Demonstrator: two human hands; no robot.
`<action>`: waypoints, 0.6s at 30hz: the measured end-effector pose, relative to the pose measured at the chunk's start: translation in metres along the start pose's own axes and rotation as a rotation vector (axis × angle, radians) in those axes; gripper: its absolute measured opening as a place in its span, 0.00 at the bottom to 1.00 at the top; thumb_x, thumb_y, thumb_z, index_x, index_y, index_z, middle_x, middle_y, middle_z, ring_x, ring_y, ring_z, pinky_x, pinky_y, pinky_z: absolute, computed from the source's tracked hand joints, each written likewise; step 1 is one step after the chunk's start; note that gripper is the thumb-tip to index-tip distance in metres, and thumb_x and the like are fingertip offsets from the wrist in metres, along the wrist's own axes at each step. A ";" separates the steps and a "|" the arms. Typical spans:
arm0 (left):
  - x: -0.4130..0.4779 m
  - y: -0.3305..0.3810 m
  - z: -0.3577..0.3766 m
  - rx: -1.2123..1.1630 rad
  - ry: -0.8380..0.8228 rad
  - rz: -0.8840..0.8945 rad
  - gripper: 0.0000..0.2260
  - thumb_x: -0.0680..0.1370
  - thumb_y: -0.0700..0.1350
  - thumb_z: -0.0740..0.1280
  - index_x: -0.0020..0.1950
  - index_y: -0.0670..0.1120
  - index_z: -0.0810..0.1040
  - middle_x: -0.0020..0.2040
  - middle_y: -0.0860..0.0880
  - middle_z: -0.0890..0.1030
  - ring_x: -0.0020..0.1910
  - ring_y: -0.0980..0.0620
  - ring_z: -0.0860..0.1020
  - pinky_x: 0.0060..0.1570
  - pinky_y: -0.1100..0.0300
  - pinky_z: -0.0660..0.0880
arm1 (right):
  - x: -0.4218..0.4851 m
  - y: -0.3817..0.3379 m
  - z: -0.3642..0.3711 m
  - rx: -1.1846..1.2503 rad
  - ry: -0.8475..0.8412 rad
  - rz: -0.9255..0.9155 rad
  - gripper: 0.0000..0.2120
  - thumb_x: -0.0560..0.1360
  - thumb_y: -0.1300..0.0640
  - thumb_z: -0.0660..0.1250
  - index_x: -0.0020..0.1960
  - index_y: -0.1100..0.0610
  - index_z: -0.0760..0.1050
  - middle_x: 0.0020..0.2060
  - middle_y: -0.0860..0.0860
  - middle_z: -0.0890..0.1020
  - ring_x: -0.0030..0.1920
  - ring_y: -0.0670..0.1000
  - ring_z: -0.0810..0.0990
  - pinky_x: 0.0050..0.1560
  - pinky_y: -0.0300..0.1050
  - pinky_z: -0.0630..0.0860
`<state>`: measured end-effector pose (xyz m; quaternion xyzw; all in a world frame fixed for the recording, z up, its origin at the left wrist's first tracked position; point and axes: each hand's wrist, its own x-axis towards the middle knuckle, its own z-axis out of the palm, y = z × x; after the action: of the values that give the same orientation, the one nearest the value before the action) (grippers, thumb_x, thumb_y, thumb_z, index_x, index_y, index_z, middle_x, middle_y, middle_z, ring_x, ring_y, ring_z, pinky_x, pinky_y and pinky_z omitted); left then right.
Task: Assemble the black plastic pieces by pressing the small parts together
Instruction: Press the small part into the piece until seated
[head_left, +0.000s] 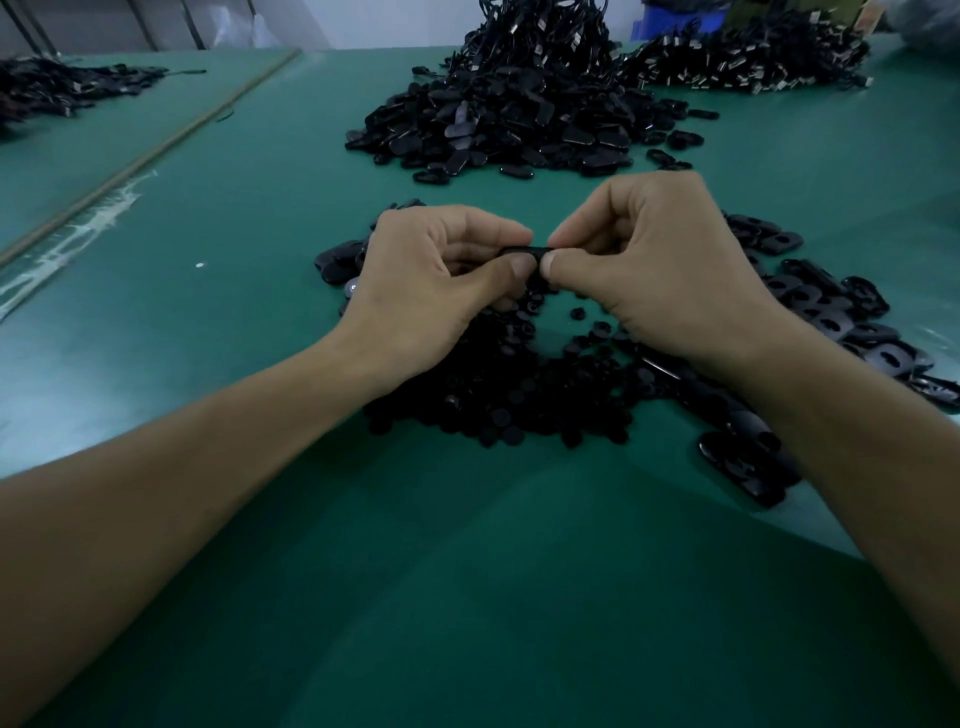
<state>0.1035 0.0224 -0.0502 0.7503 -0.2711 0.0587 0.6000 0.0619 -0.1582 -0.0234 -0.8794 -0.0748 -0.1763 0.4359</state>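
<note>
The black plastic piece (524, 252) sits pinched between your left hand (436, 280) and right hand (654, 270), above the small round parts (498, 384) — squeeze off-centre and it may pop loose into the pile.

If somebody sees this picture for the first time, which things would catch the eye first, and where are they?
First come the two bare hands in the middle: the left hand and the right hand pinch one small black piece between them, above a scatter of small round parts. Behind them a tall heap of black pieces rises on the green table, and flat oval shells spread out to the right.
</note>
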 end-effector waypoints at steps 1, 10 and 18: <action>0.000 0.000 0.000 -0.002 -0.001 -0.004 0.06 0.76 0.37 0.74 0.48 0.48 0.83 0.39 0.50 0.87 0.37 0.55 0.85 0.40 0.65 0.79 | 0.000 -0.001 0.000 -0.004 -0.001 0.004 0.06 0.72 0.57 0.75 0.40 0.50 0.79 0.33 0.45 0.82 0.32 0.40 0.79 0.35 0.34 0.75; -0.001 0.003 0.000 0.002 0.019 0.007 0.06 0.74 0.36 0.76 0.46 0.47 0.83 0.39 0.48 0.86 0.34 0.54 0.84 0.38 0.64 0.80 | 0.000 0.001 -0.003 0.039 -0.021 0.026 0.05 0.71 0.57 0.76 0.40 0.51 0.80 0.33 0.47 0.83 0.32 0.42 0.79 0.36 0.41 0.78; 0.001 -0.001 -0.002 0.040 0.064 -0.009 0.06 0.73 0.39 0.76 0.44 0.49 0.83 0.35 0.51 0.86 0.33 0.53 0.84 0.37 0.62 0.80 | 0.000 0.000 -0.001 0.019 -0.067 -0.009 0.05 0.75 0.58 0.73 0.44 0.49 0.80 0.37 0.45 0.84 0.37 0.40 0.82 0.41 0.36 0.77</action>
<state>0.1059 0.0242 -0.0500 0.7610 -0.2473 0.0855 0.5936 0.0616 -0.1591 -0.0228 -0.8804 -0.0951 -0.1482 0.4404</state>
